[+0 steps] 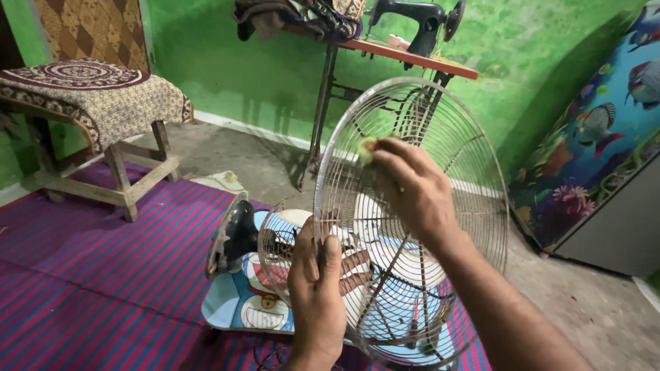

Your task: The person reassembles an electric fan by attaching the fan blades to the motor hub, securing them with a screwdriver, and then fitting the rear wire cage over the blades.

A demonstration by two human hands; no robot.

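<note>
My left hand [317, 288] grips the near rim of a round wire fan guard [474, 172] and holds it upright. My right hand [411, 184] presses a small greenish pad [366, 150] against the guard's wires near the upper middle. Behind the guard lies the fan itself, with its dark motor housing [234, 237], white blades [405, 261] and rear wire guard [273, 254], resting on a light blue printed board [237, 306].
A striped purple and red mat [89, 288] covers the floor. A wooden stool with a patterned cloth [96, 103] stands at the left. A treadle sewing machine table [405, 51] stands by the green wall. A cabinet with fish pictures [598, 158] is at the right.
</note>
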